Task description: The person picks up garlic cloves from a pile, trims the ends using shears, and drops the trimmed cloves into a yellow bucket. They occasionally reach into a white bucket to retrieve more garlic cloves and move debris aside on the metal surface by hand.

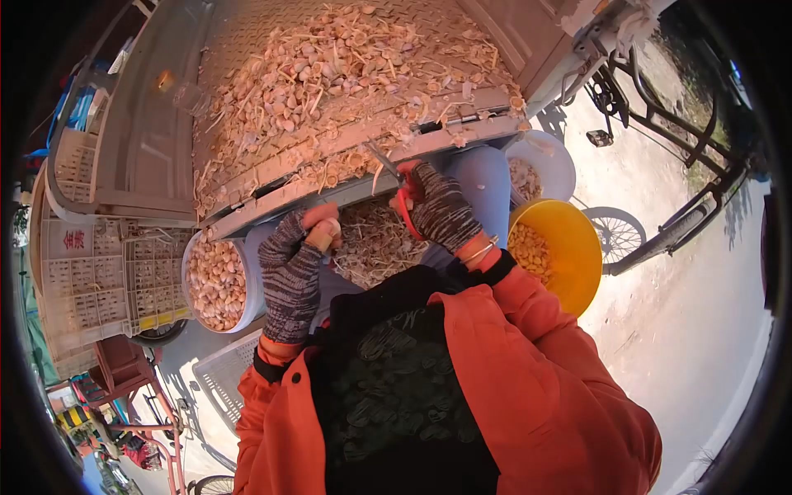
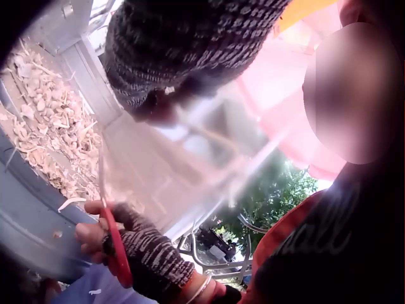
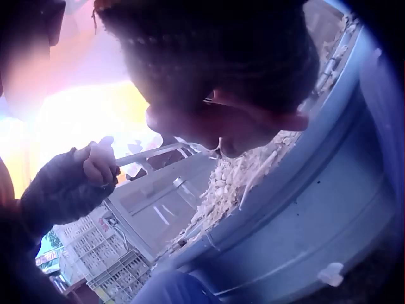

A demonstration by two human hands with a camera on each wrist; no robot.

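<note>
Gripping a garlic bulb [image 1: 325, 237], left hand [image 1: 290, 266]; right hand [image 1: 441, 206] clutches red scissors [image 1: 399, 198] w/ curled fingers.

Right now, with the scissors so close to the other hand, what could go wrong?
The right hand grips red-handled scissors close to the left hand, whose bare fingertips pinch a garlic bulb; a slip could cut them. Loose garlic is heaped to the truck bed's edge, so pieces may fall past the buckets. The yellow bowl sits by the right elbow and might be knocked.
</note>
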